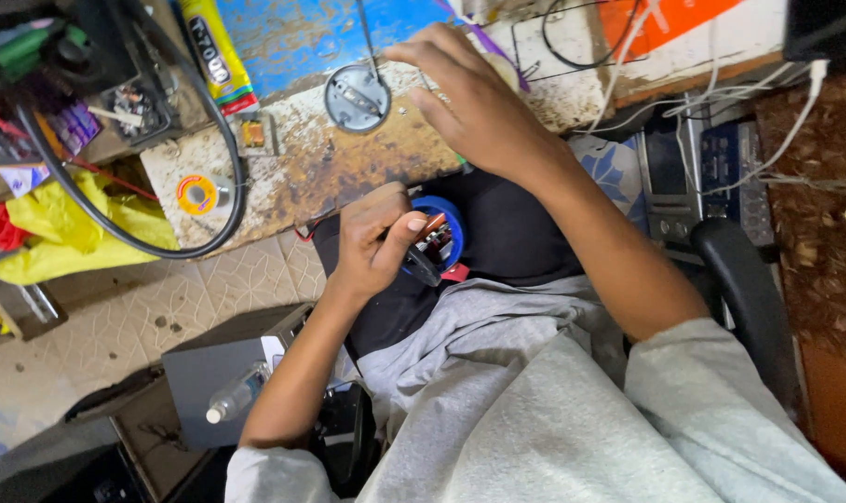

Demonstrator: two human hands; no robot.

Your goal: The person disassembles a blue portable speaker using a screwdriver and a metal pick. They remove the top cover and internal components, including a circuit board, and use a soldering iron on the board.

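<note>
A blue ring [453,224] is seen by black cloth [516,233]; the counter [320,168] is rust-stained white with blue paint; a yellow bag [60,233]; grey sleeves [721,410]

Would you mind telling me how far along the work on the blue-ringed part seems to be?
Done: nothing shows as finished. In hand: the left hand grips a small blue-ringed electronic part over the lap, while the right hand reaches onto the rusty, worn workbench. Left: the yellow solder spool lies untouched.

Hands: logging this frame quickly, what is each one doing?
Left hand: closed on a dark-handled tool.
Right hand: open, fingers spread over the worn workbench, holding nothing visible.
</note>
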